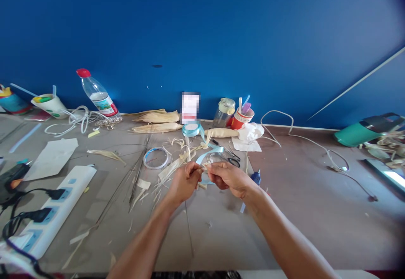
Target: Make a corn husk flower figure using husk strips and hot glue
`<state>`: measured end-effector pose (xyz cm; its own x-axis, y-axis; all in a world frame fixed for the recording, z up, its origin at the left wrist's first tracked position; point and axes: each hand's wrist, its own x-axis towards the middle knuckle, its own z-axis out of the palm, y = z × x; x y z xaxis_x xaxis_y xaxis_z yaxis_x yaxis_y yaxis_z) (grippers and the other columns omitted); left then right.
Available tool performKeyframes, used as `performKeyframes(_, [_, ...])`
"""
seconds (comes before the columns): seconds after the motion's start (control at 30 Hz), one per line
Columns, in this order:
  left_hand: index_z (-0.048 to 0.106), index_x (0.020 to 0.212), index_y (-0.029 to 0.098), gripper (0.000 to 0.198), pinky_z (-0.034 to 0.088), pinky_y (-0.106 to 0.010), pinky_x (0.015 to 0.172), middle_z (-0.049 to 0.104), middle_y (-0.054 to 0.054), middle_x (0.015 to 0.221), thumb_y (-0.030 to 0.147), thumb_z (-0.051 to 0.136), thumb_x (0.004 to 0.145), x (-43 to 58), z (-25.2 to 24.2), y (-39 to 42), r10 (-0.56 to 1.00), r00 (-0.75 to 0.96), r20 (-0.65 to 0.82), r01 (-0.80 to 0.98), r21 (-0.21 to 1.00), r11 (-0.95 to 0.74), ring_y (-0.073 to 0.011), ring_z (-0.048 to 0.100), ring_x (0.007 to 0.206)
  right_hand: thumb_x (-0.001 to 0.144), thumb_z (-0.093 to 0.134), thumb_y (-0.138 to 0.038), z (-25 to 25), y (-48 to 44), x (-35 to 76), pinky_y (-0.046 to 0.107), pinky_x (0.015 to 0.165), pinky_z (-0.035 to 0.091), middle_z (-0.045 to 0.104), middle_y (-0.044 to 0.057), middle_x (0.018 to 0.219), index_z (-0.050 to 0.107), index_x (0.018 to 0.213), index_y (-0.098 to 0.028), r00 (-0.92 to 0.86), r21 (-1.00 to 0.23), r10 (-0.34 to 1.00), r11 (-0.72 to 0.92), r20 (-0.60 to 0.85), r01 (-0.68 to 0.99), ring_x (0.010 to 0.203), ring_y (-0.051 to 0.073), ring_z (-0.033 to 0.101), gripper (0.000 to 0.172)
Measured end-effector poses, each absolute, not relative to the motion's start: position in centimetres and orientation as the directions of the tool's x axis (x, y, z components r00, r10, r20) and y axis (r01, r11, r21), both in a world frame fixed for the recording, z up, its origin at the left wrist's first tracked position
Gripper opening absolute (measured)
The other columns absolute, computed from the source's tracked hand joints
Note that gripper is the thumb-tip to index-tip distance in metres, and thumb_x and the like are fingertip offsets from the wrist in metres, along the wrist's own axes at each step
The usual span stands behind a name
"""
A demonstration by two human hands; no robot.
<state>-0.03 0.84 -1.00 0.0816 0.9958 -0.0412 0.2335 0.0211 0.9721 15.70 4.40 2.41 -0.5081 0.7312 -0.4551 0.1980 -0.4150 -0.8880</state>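
Forearms come in from the bottom edge and meet over the worktop [300,211], where the left hand [184,182] and right hand [228,177] sit almost knuckle to knuckle. Fingers [193,168] of both hands are pressed together in small pinches on a pale blue ribbon [207,154]. A pale scrap, perhaps dried husk, seems to be caught between the two pinches, though it is too small to be sure.

From the fingertips the ribbon arcs up and away to its spool [191,129], which lies well beyond them. Loose husk strips [171,170] are scattered just left of the left fingers, with a tape ring [155,158] farther left. Scissors [232,159] lie just beyond the right fingers.

The ribbon looks very light, limp and probably slick, so I judge it would slide through a loose pinch. It is best held flat between thumb and forefinger, close to the spot being worked rather than out on the free loop. The husk looks dry and weightless and likely splits along its grain, so it should be gripped near its thicker end, gently.
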Motion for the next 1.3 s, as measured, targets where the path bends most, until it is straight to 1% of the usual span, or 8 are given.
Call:
performKeyframes(0.13, [0.055,0.067,0.018,0.016,0.035,-0.021,0.048,0.054,0.004,0.056,0.026,0.046,0.078,-0.5,-1.8,1.2,1.000,0.013,-0.017,0.339,0.941,0.012,-0.0081,0.047,0.045,0.068,0.063,-0.055,4.4,4.5,18.4,0.021,0.038,0.008,0.024,-0.009,0.041,0.048,0.049,-0.017,-0.579,-0.850,0.686,-0.527,-0.440,0.022,0.036,0.003,0.014,0.044])
performKeyframes(0.3, [0.054,0.071,0.017,0.016,0.036,-0.020,0.045,0.054,0.004,0.057,0.031,0.049,0.077,-0.5,-2.1,2.0,0.993,-0.016,-0.117,0.138,0.983,0.118,-0.0069,0.046,0.041,0.077,0.058,-0.049,8.3,4.9,22.9,0.021,0.039,0.023,0.039,-0.004,0.051,0.063,0.070,-0.016,-0.320,-0.939,0.930,-0.259,-0.179,-0.227,0.041,0.005,0.029,0.035])
performKeyframes(0.37, [0.055,0.069,0.016,0.018,0.036,-0.020,0.045,0.055,0.004,0.057,0.032,0.052,0.076,-0.3,-2.0,2.1,0.990,-0.020,-0.139,0.085,0.986,0.141,-0.0062,0.046,0.041,0.076,0.059,-0.049,7.7,5.2,22.8,0.023,0.044,0.033,0.050,0.001,0.065,0.065,0.084,-0.014,-0.278,-0.933,0.925,-0.315,-0.261,-0.174,0.049,0.008,0.039,0.036])
performKeyframes(0.57, [0.057,0.068,0.014,0.023,0.036,-0.020,0.044,0.057,0.002,0.055,0.037,0.058,0.072,-0.5,-2.3,2.3,0.981,-0.027,-0.193,0.004,0.981,0.193,-0.0062,0.046,0.039,0.072,0.061,-0.039,0.5,7.3,19.4,0.033,0.070,0.045,0.056,0.003,0.077,0.060,0.078,-0.017,-0.137,-0.954,0.954,-0.240,-0.265,0.178,0.070,0.016,0.053,0.023])
performKeyframes(0.73, [0.057,0.069,0.014,0.025,0.037,-0.020,0.045,0.059,0.002,0.056,0.038,0.057,0.074,-0.7,-2.6,2.4,0.983,-0.017,-0.182,0.041,0.982,0.182,-0.0061,0.046,0.040,0.069,0.059,-0.030,-1.5,7.6,17.6,0.036,0.078,0.043,0.057,0.011,0.103,0.059,0.107,-0.015,0.122,-0.889,0.992,-0.019,0.042,0.457,0.086,0.022,0.056,0.040])
performKeyframes(0.9, [0.057,0.067,0.015,0.023,0.034,-0.020,0.043,0.059,0.002,0.058,0.036,0.053,0.077,-0.1,-2.7,2.1,0.985,-0.013,-0.172,0.128,0.977,0.172,-0.0065,0.047,0.041,0.074,0.057,-0.031,-1.4,5.2,14.6,0.027,0.062,0.042,0.060,0.001,0.069,0.063,0.081,-0.017,-0.254,-0.974,0.967,0.047,-0.011,0.221,0.064,0.015,0.054,0.016])
performKeyframes(1.17, [0.063,0.085,0.018,0.021,0.041,-0.024,0.052,0.067,-0.001,0.070,0.035,0.052,0.077,-1.6,-2.0,2.1,0.984,-0.086,-0.158,0.332,0.926,0.178,-0.0126,0.056,0.051,0.069,0.063,-0.032,-2.0,5.3,14.1,0.024,0.056,0.036,0.053,-0.003,0.059,0.058,0.066,-0.017,-0.143,-0.993,0.986,-0.098,-0.087,-0.067,0.056,0.010,0.045,0.016])
performKeyframes(1.3, [0.063,0.085,0.020,0.018,0.041,-0.027,0.065,0.068,-0.004,0.080,0.032,0.049,0.081,-3.0,-2.4,2.5,0.974,-0.224,0.015,0.722,0.675,0.156,-0.0169,0.061,0.071,0.066,0.066,-0.034,-2.1,5.8,14.8,0.023,0.055,0.034,0.049,-0.004,0.055,0.059,0.065,-0.017,-0.137,-0.978,0.986,-0.121,-0.098,-0.170,0.055,0.010,0.043,0.019])
